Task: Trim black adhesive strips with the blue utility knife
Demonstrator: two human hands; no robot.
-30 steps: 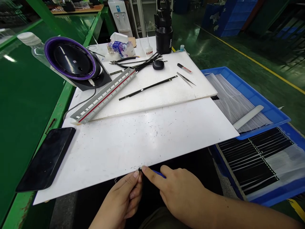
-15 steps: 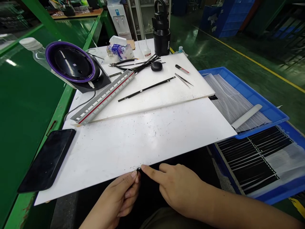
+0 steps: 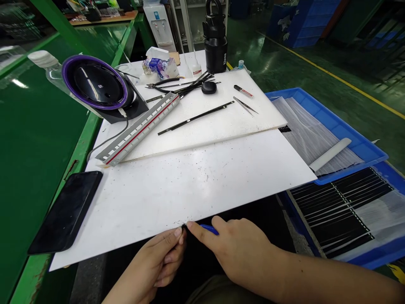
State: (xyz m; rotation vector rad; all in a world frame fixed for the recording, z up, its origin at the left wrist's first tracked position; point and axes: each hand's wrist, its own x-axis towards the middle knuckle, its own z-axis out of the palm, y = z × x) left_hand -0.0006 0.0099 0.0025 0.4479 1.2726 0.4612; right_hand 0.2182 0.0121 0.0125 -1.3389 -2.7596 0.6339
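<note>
At the front edge of the white table (image 3: 202, 181), my left hand (image 3: 163, 257) pinches a small dark piece (image 3: 184, 226) between thumb and forefinger. My right hand (image 3: 237, 245) is wrapped round a blue tool (image 3: 209, 229), of which only a short part shows. Its forefinger reaches to the dark piece, beside my left fingertips. The working end of the tool is hidden. Tiny dark specks lie on the table by the fingertips. Farther back, thin black strips (image 3: 193, 119) lie on a white foam board (image 3: 234, 126).
A black phone (image 3: 66, 211) lies at the left; a scale ruler (image 3: 142, 128) slants behind it, near a round purple-rimmed device (image 3: 96, 82). Tweezers (image 3: 245, 105), pliers (image 3: 163, 83) and a black bottle (image 3: 216, 50) stand or lie farther back. Blue trays (image 3: 363, 156) sit at the right.
The blue tool has come into view in my right hand, which has turned slightly. My left hand stays at the same spot, and the camera view has shifted a little.
</note>
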